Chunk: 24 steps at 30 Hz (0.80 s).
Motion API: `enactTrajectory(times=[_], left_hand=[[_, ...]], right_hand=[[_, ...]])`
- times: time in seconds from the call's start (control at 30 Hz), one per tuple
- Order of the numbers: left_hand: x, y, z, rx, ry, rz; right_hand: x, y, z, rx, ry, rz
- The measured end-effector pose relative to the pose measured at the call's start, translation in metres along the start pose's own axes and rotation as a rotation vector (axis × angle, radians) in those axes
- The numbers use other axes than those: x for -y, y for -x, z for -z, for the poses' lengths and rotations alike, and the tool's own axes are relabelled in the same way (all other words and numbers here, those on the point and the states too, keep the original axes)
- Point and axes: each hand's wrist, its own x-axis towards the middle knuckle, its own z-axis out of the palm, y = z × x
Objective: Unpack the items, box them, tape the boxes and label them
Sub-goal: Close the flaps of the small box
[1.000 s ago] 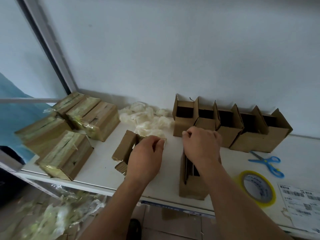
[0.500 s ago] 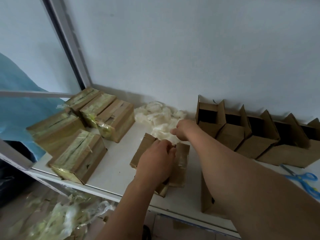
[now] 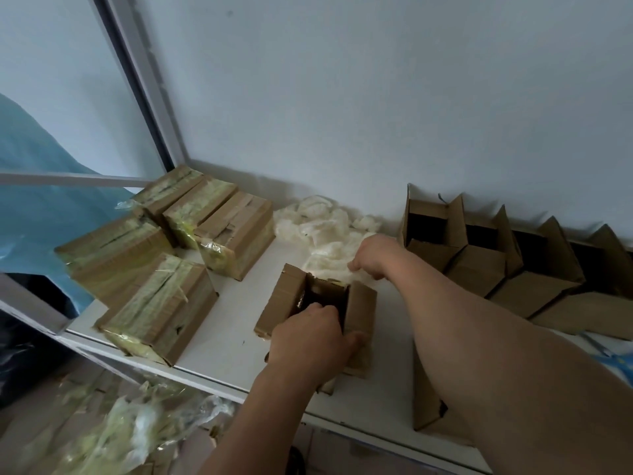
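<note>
Barely started, I'd say. Left hand point(image 3: 310, 337) has its grip curled into the opened package point(image 3: 317, 315) mid-table point(image 3: 226, 341); right hand point(image 3: 371, 257) pinches white wrapping point(image 3: 320, 228). Five taped packages point(image 3: 161, 311) wait, empty boxes point(image 3: 479, 255) unfilled, untaped, unlabelled.

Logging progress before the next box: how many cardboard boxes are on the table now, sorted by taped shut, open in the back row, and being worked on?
Taped-shut boxes on the left: 5
Open boxes in the row along the wall: 4 visible; the frame edge may hide more
Opened box under the left hand: 1
Box beneath the right forearm: 1
Total: 11
</note>
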Motion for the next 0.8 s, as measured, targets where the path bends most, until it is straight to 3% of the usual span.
enactTrajectory(times=[0.17,0.57,0.63,0.7,0.8], left_hand=[[0.009,-0.001,0.003,0.013,-0.011,0.040],[0.021,0.002,0.017,-0.041,-0.080,0.122],[0.016,0.003,0.021,-0.126,-0.077,0.147],[0.004,0.005,0.025,-0.262,0.036,0.154],[-0.013,0.005,0.028,-0.373,0.411,0.123]], right_hand=[[-0.005,0.017,0.004,-0.099,-0.092,0.056],[-0.018,0.067,0.013,-0.294,-0.752,0.084],[-0.022,0.074,0.016,-0.332,-0.871,0.087],[-0.026,0.082,0.020,-0.340,-0.966,0.092],[-0.036,0.094,0.025,-0.306,-1.055,0.076]])
